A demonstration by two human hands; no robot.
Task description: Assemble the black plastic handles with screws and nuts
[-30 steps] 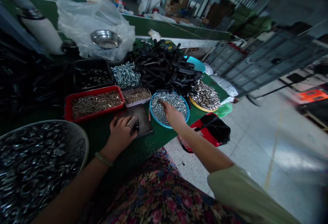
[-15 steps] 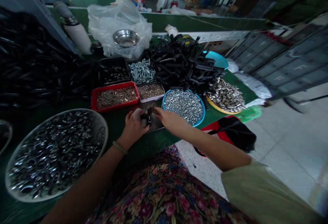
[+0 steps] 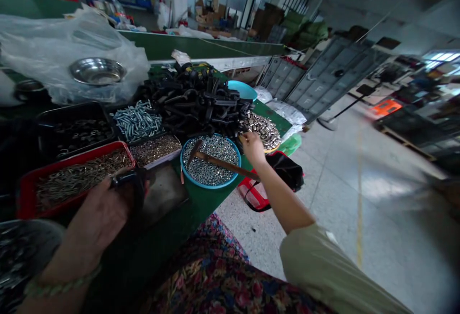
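My left hand [image 3: 104,213] is closed round a black part [image 3: 131,184], in front of the red tray [image 3: 131,153] of screws. At the near left edge of a basin of silvery metal pieces [image 3: 264,129], my right hand [image 3: 253,146] has its fingers bent together; whatever lies between them is too small to make out. A hammer [image 3: 223,163] with a wooden handle rests across the blue basin [image 3: 212,185] of nuts. Beside my left hand lies a flat metal plate [image 3: 163,191].
Black parts [image 3: 201,100] are heaped behind the basins. Long bolts [image 3: 138,120] and a black tray [image 3: 77,146] stand left. A steel bowl [image 3: 97,71] sits on plastic. A black and red bag [image 3: 285,170] is at the table's right edge.
The view has swung right. My hands have come apart: the right has moved to the silvery pieces, the left keeps the black part. The hammer now lies across the blue basin.
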